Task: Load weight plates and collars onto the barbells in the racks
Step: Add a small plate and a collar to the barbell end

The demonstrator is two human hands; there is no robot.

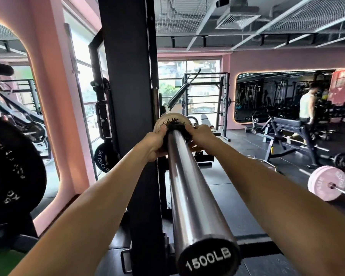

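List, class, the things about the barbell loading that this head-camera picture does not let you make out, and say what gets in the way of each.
- Collar: whether it is locked; the left hand and right hand cover its sides.
- Small plate: its weight marking; collar and hands hide most of its face.
- Barbell: its far end; the plate blocks it.
- Black plate: cut off by the left edge, lettering blurred.

You've got a person (306, 110) by a bench (287, 124) at right, wall mirror (267, 96) behind, windows (187, 84) far back, ceiling vent (237, 20) overhead.
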